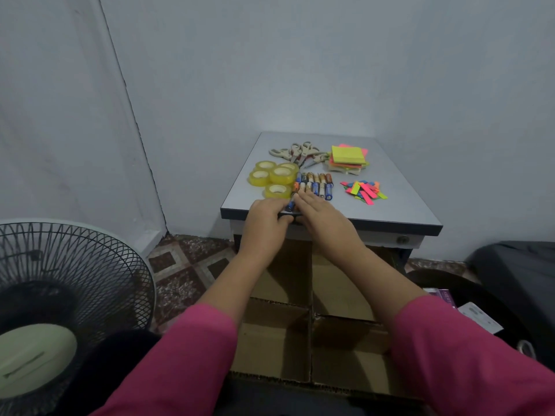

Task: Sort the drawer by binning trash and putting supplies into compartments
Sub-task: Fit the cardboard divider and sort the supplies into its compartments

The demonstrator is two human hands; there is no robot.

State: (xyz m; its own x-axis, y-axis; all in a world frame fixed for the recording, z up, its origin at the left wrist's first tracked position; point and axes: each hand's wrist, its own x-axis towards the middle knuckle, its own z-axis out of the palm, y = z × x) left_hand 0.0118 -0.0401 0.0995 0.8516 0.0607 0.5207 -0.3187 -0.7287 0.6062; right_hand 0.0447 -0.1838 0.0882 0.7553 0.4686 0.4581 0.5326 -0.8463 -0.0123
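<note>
Grey-topped small table (390,187) against pale walls, compartmented brown cardboard drawer (309,334) below its front edge.

Landmark: row of mixed cylindrical batteries (315,186) near the table's front. Left of it, yellow clear-tape rolls (274,177); behind, beige-handled scissors (295,151); behind and right, neon sticky-note pads (348,159); right, neon paper strips (365,190). Left hand (265,219) and right hand (322,216) meet at the row's front end, fingers closing on a few batteries; exact hold cannot be told. Battery long axes run front to back, toward the hands. Both hands equally near; drawer lies directly beneath the wrists.
</note>
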